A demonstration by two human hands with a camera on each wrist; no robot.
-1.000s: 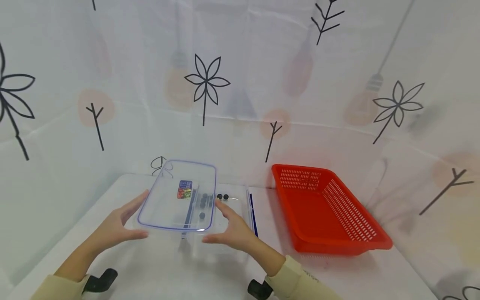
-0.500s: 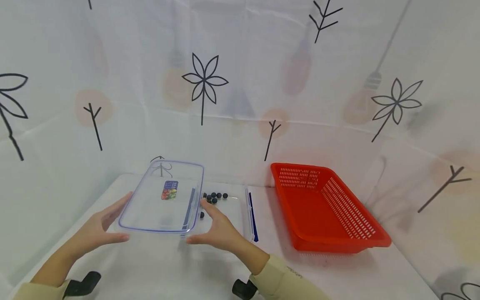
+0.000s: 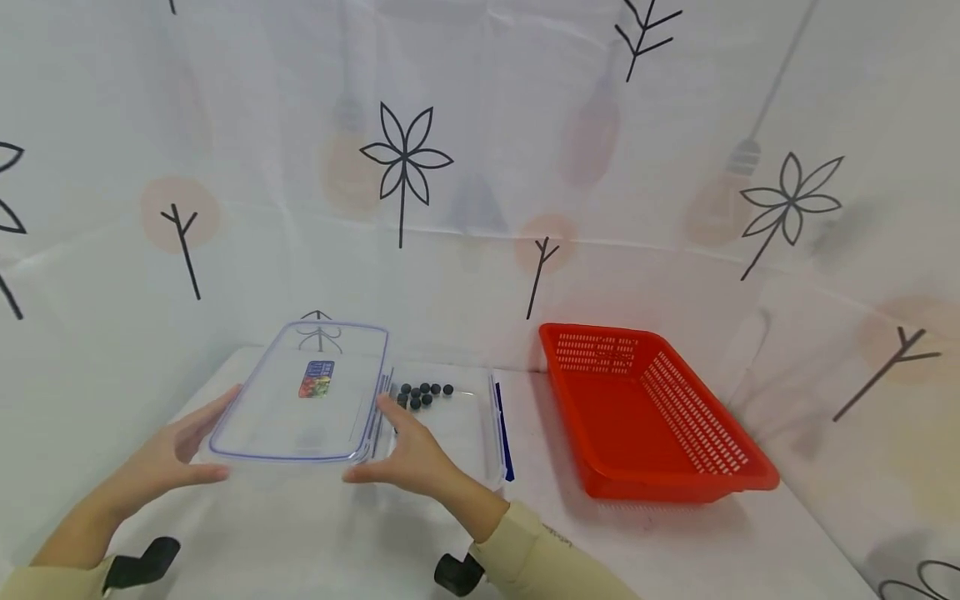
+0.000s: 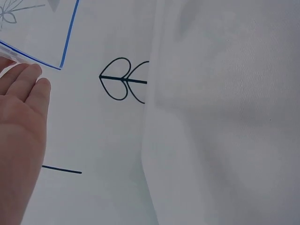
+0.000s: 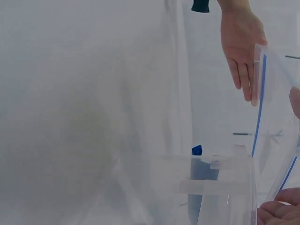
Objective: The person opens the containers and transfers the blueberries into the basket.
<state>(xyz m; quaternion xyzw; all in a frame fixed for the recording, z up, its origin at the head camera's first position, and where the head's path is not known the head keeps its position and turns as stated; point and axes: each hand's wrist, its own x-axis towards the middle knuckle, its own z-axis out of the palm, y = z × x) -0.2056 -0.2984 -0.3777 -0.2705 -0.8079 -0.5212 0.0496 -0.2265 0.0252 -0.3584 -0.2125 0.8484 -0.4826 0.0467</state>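
Observation:
A clear plastic lid [image 3: 270, 417] with a blue seal and a small coloured sticker is held between both hands, its near edge tilted down. My left hand [image 3: 153, 467] holds its near left corner, fingers along the side edge and thumb in front. At the near right corner my right hand [image 3: 416, 458] holds it the same way. Left fingers [image 5: 243, 77] lie straight against the lid's edge in the right wrist view. Behind the right hand stands a clear plastic box [image 3: 453, 446], with several small round black pieces [image 3: 425, 389] towards its back.
A red perforated plastic basket [image 3: 622, 433] stands right of the box. Close to the box's right side is a narrow dark blue strip [image 3: 504, 433]. White patterned cloth [image 3: 480, 150] hangs behind the white table [image 3: 300, 550].
Both hands have carried the lid to the left and off the clear box, so more of the black pieces show. The basket and box stay in place.

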